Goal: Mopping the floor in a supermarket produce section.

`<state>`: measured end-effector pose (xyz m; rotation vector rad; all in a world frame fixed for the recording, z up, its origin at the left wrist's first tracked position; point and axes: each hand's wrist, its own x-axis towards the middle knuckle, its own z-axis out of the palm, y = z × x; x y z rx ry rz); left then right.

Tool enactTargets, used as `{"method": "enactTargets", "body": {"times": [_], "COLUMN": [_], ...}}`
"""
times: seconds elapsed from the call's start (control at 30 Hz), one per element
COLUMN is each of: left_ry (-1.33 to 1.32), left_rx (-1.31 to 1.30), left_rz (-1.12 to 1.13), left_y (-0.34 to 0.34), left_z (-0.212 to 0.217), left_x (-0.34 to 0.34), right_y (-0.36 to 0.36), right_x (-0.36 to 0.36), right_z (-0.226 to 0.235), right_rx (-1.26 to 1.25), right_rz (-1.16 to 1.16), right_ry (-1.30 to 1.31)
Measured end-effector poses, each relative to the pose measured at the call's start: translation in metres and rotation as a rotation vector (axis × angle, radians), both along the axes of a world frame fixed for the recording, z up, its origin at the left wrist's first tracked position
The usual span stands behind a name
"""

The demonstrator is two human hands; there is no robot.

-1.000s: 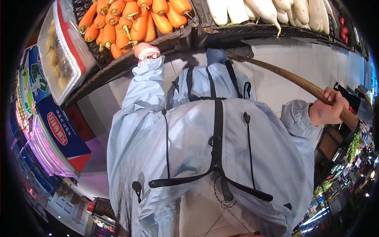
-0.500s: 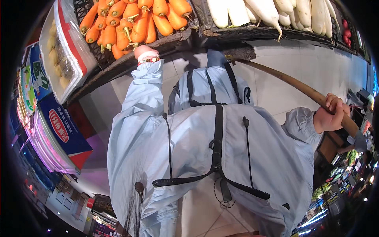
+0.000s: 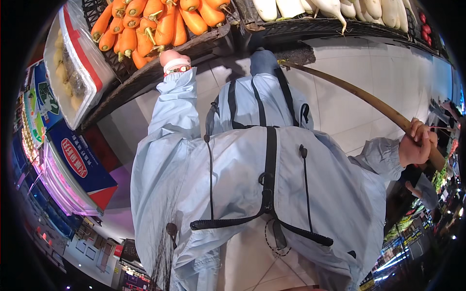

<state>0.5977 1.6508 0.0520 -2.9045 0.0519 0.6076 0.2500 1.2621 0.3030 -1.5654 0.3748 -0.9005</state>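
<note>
The right hand [image 3: 416, 145] is wrapped tight around the upper part of a long wooden broom handle [image 3: 359, 97], fingers curled over the top of the pole and closed on it. The handle slants down and away from that hand toward the foot of a produce stand, where the dark broom head [image 3: 296, 53] lies on the pale tiled floor [image 3: 349, 68] just under the shelf edge, beside the person's shoe. The left hand [image 3: 170, 57] reaches up to the front lip of the dark crate [image 3: 145, 80] that holds a heap of carrots [image 3: 155, 22]; only its back and a wristband show, so whether its fingers are spread or gripping the rim cannot be told, though it seems to rest against the crate edge. To the right of the carrots, white radishes [image 3: 335, 7] lie in a neighbouring tray. A clear plastic-wrapped pack of pale produce [image 3: 73, 72] sits at the far left of the stand. The person wears a light blue jacket [image 3: 252, 194] crossed by black straps.
</note>
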Motion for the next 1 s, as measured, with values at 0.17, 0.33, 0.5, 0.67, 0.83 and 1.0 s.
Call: {"method": "enactTargets", "body": {"times": [0.17,0.33,0.5,0.67,0.83,1.0], "left_ry": [0.128,0.167,0.268,0.149,0.161,0.22], "left_rx": [-0.043,0.14,0.18,0.116,0.063,0.183], "left_rz": [0.073,-0.098,-0.106,-0.04,0.035,-0.102], "left_y": [0.007,-0.025,-0.041,-0.023,-0.025,-0.032], "left_z": [-0.041,0.042,0.036,0.03,0.035,0.046], "left_x": [0.014,-0.006,0.0,-0.002,-0.005,-0.006], "right_y": [-0.002,0.003,0.008,-0.015,-0.032,-0.026], "right_x": [0.006,0.006,0.01,0.023,0.03,0.035], "right_z": [0.004,-0.002,-0.007,0.003,0.007,0.001], "right_rx": [-0.031,-0.073,-0.062,-0.042,0.007,0.015], "right_rz": [0.127,0.065,0.038,0.167,0.283,0.136], "right_ry": [0.023,-0.018,-0.032,0.009,0.024,0.005]}}
